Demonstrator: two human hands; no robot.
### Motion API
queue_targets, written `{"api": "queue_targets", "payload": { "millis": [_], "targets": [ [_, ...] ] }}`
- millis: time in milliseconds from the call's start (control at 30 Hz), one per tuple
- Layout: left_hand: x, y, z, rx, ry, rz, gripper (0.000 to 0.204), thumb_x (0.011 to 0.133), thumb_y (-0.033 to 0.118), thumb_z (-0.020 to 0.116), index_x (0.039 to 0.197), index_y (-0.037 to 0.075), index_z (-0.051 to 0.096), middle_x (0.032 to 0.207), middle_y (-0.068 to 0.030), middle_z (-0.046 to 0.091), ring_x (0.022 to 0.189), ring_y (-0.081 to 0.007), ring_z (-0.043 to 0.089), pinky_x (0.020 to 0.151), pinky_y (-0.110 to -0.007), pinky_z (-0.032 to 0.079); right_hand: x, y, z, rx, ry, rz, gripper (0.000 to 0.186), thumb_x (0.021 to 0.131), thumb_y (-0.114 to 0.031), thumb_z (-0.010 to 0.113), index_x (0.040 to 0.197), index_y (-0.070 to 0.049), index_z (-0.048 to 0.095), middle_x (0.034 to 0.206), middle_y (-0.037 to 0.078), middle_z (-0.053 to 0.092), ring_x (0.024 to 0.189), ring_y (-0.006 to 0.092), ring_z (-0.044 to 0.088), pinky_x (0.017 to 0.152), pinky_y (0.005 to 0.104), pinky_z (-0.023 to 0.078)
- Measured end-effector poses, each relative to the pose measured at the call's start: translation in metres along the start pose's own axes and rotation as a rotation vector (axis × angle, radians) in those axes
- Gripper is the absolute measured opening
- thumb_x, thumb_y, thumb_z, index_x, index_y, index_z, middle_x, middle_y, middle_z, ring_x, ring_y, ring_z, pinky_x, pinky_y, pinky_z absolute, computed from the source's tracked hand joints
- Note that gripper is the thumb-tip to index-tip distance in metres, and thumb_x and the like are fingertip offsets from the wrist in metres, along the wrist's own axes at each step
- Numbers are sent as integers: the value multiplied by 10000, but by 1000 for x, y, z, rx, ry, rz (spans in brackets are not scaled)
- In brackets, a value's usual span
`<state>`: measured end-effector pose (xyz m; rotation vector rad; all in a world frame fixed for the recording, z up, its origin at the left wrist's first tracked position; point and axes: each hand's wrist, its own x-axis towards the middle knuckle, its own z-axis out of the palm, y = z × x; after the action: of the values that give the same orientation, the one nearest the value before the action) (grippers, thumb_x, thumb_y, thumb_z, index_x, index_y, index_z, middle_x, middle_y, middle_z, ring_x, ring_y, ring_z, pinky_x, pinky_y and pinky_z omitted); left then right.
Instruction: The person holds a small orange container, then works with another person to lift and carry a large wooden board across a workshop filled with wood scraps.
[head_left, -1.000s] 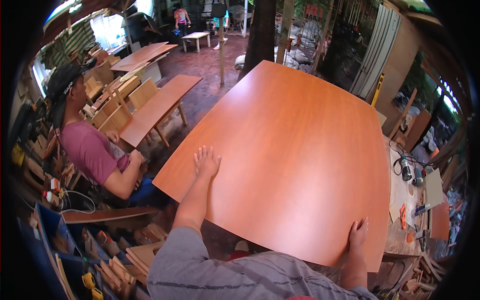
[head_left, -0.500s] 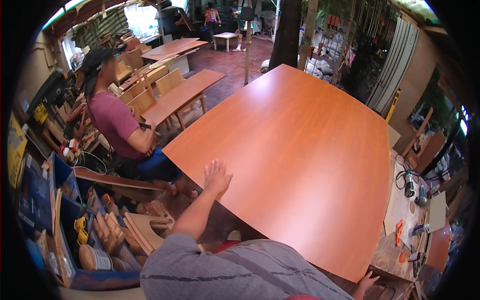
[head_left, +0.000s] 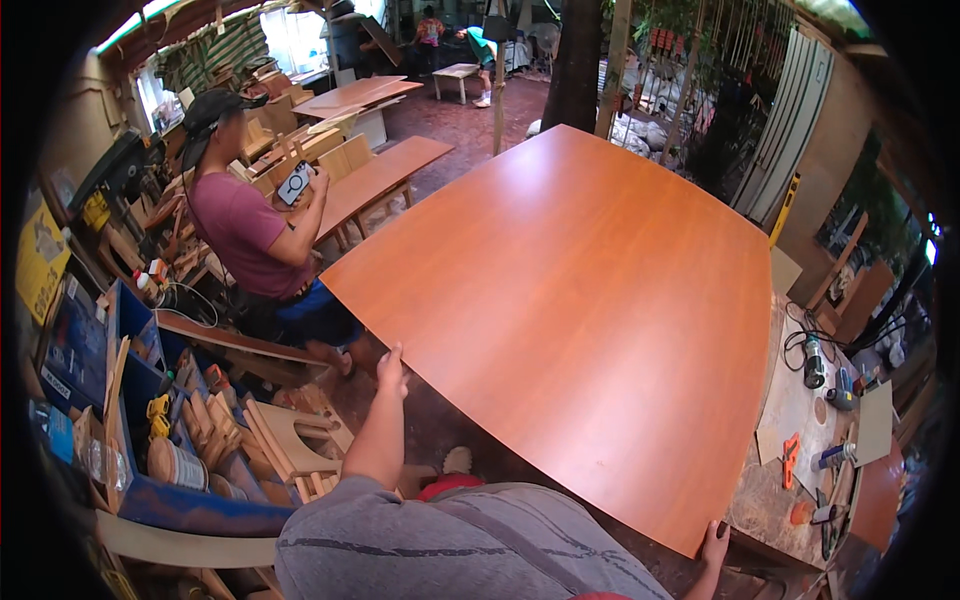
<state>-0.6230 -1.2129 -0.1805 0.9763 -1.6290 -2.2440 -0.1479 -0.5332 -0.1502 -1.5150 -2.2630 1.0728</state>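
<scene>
A large, glossy orange-brown wooden panel [head_left: 590,330] lies flat in front of me, wide across the middle of the view. My left hand [head_left: 393,370] grips its left near edge, with the fingers partly hidden at the rim. At the near right corner my right hand [head_left: 715,543] is closed round the edge, thumb uppermost. What supports the panel is mostly hidden beneath it.
At left a person [head_left: 235,205] holds up a phone [head_left: 294,183] beside the panel. A blue wooden bin [head_left: 215,508] of offcuts stands near left. On the workbench [head_left: 760,510] at right lie a power drill [head_left: 815,365] and an orange clamp [head_left: 790,460].
My left hand has gone from lying flat on the panel to gripping its edge. My right hand has closed on the corner. The person at left has raised a phone.
</scene>
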Motion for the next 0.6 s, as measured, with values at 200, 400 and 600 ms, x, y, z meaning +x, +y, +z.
{"api": "queue_targets", "payload": {
  "millis": [200, 400, 600],
  "targets": [
    [0, -4, 13, -318, -143, -146, 391, 924, 288, 627, 1202, 29, 538, 1118, -102, 638, 1026, -255, 630, 926, -387, 492, 29, 46, 4, 100, -38, -17, 797, 898, -422, 620, 1432, 73, 298, 1406, 276, 424, 1295, 332, 439, 1056, 396, 361],
    [-6, 0, 9, -322, -112, -175, 403, 917, 310, 639, 1190, 30, 542, 1112, -105, 638, 1022, -256, 631, 928, -390, 490, 13, 31, 11, 410, -110, 44, 695, 957, -328, 577, 1448, 56, 269, 1359, 200, 491, 1212, 253, 507, 1005, 365, 415],
    [-4, -1, 10, -208, -128, -147, 428, 907, 345, 647, 1187, 39, 545, 1102, -96, 643, 1019, -249, 632, 922, -402, 488, 16, 38, 12, 422, -91, 18, 663, 967, -301, 563, 1442, 58, 273, 1344, 192, 503, 1200, 250, 516, 999, 363, 423]
  ]
}}
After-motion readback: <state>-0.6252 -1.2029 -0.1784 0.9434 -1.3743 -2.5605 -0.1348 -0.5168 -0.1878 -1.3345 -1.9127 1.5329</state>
